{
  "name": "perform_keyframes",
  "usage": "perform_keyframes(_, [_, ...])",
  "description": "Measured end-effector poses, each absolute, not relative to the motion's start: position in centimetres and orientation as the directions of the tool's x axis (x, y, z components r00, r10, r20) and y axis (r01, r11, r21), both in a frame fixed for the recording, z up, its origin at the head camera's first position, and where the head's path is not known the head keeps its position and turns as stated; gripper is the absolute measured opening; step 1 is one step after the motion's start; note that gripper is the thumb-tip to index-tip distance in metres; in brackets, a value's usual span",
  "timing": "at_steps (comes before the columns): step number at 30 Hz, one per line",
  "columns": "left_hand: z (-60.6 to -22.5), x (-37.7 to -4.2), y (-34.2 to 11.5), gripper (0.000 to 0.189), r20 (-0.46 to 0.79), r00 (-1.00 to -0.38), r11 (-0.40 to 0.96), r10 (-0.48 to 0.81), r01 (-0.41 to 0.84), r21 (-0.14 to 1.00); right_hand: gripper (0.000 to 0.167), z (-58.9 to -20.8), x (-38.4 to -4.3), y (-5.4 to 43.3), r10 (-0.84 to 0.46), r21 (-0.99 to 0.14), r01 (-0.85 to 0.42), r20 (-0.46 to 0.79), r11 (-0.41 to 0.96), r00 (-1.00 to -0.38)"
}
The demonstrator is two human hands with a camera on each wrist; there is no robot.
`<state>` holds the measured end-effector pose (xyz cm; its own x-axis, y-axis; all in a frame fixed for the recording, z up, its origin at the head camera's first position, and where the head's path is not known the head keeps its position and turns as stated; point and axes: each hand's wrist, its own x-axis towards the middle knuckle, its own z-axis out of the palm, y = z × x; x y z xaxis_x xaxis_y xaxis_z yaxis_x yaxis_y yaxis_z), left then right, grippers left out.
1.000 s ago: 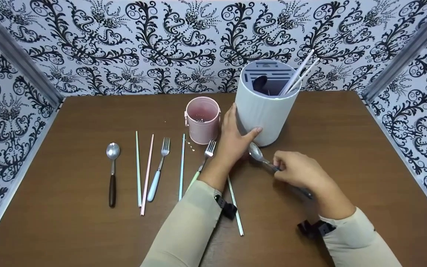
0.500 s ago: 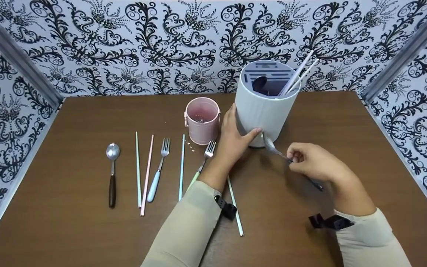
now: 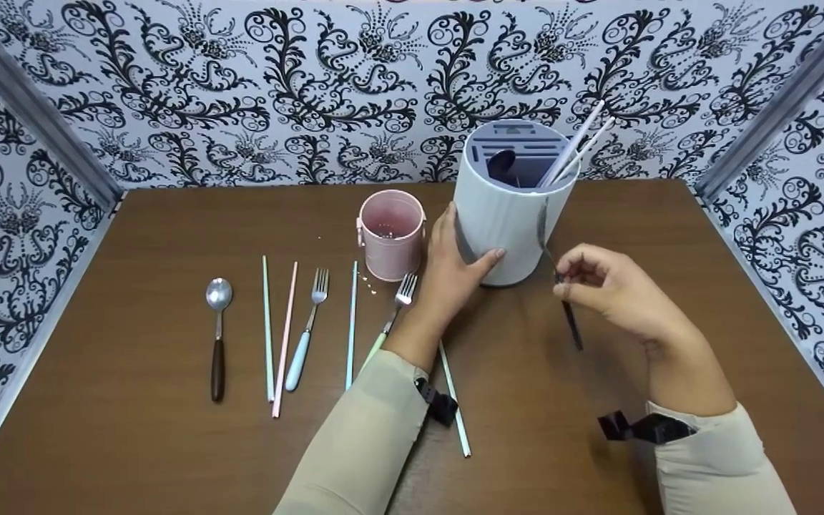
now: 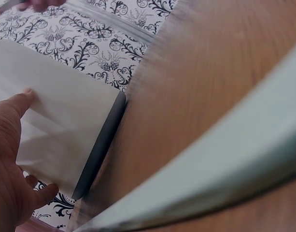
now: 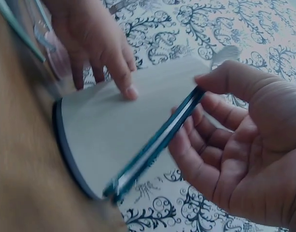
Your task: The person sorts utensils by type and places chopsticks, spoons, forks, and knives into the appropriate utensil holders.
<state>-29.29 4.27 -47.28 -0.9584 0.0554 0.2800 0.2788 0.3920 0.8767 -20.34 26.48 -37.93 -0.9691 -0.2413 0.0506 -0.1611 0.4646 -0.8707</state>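
Note:
A tall white utensil holder (image 3: 501, 229) with a grey slotted top stands at the back right. A dark spoon and two pale chopsticks (image 3: 584, 143) stick out of it. My left hand (image 3: 449, 275) holds its left side, thumb across the front and fingers along the side. My right hand (image 3: 623, 293) pinches a metal spoon (image 3: 571, 322) by its dark handle, just right of the holder. The spoon is upright with its bowl up, overlapping the holder's side in the head view. In the right wrist view the spoon's handle (image 5: 155, 145) slants down from thumb and fingertips.
A pink cup (image 3: 392, 247) stands left of the holder. On the wooden table lie a dark-handled spoon (image 3: 217, 336), a blue-handled fork (image 3: 305, 329), a green-handled fork (image 3: 401, 293) partly under the left arm, and several chopsticks (image 3: 267, 329). Patterned walls border the table.
My right hand has lifted the spoon off the table and moved up and right, turning it from slanted to nearly upright. My left hand has stayed on the holder.

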Motion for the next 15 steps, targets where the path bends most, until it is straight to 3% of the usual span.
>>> perform_keyframes(7, [-47.4,-29.3,4.3,0.105,0.276,-0.960,0.384,0.050,0.274,0.882,0.019,-35.3,-21.3,24.3,-0.083,-0.928,-0.291,0.279,0.233,-0.957])
perform_keyframes(11, [-47.4,-29.3,4.3,0.105,0.278,-0.959,0.383,0.052,0.276,0.881,0.018,-33.4,-22.3,23.0,0.071,-0.889,-0.443,0.452,0.113,-0.889])
perform_keyframes(15, [-47.2,-29.3,4.3,0.105,0.278,-0.959,0.385,0.056,0.278,0.880,0.018,-31.7,-23.4,21.8,0.199,-0.847,-0.531,0.525,0.027,-0.827])
